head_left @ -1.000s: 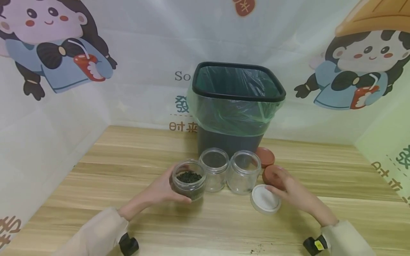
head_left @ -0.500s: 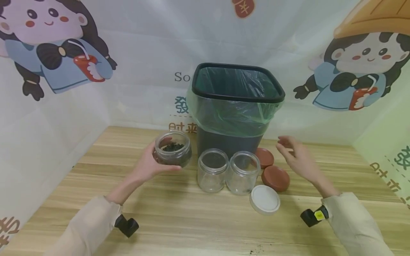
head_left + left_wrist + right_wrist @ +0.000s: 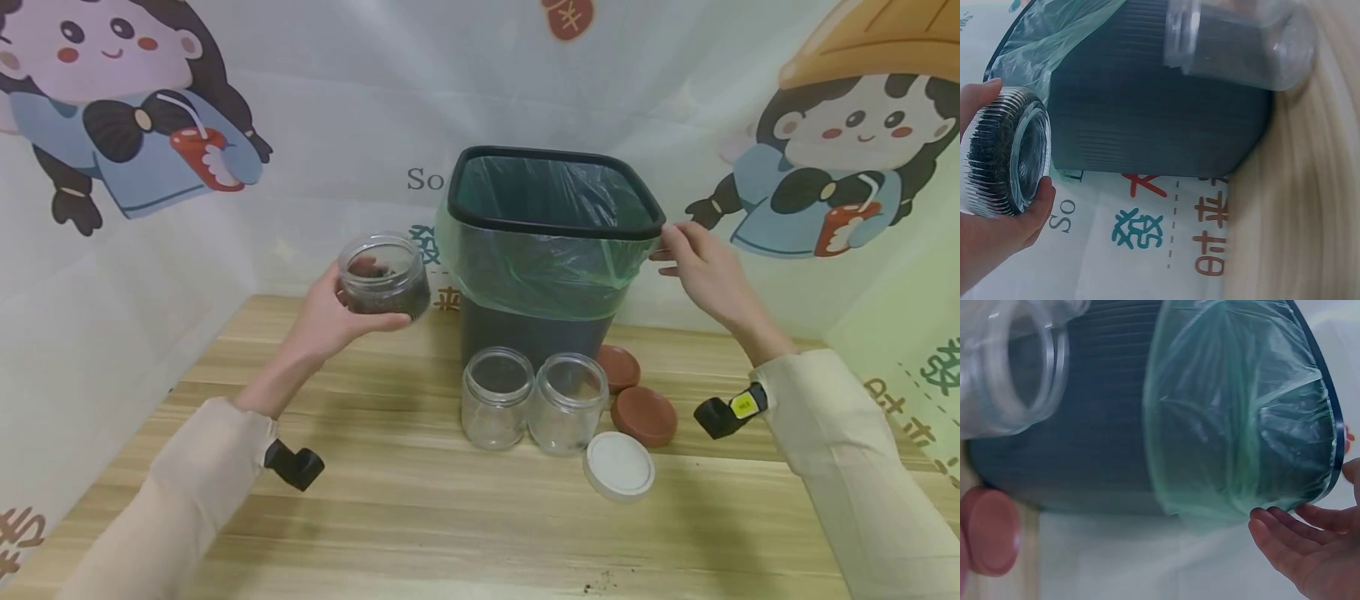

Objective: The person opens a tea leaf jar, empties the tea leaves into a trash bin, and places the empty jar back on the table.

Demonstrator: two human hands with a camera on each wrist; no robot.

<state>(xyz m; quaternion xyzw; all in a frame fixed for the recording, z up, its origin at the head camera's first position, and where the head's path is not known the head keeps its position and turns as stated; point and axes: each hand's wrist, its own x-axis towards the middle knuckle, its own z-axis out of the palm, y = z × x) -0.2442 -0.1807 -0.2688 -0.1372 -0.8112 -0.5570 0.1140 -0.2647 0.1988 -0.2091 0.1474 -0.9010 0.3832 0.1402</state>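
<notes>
My left hand [image 3: 318, 312] holds a ribbed clear jar [image 3: 390, 292] above the table, to the left of the trash bin [image 3: 536, 337]. Dark crumbly leaf bits lie inside; in the left wrist view the jar [image 3: 1007, 153] shows its base, thumb and fingers around its sides. My right hand [image 3: 708, 267] is at the right front corner of the bin's black rim [image 3: 555, 229]. In the right wrist view the thumb of the right hand [image 3: 1316, 547] is by the rim, its loosely extended fingers beside the green bag outside; firm contact is unclear.
Two clear lidless jars [image 3: 498, 408] stand in front of the bin. To their right lie two reddish-brown lids [image 3: 643, 417] and a white lid [image 3: 619, 467]. Dark crumbs [image 3: 600, 582] are scattered at the table's front. A printed cloth [image 3: 322, 125] hangs behind.
My left hand has raised the jar up and left, away from the two other jars. My right hand has left the lids and risen to the bin's rim.
</notes>
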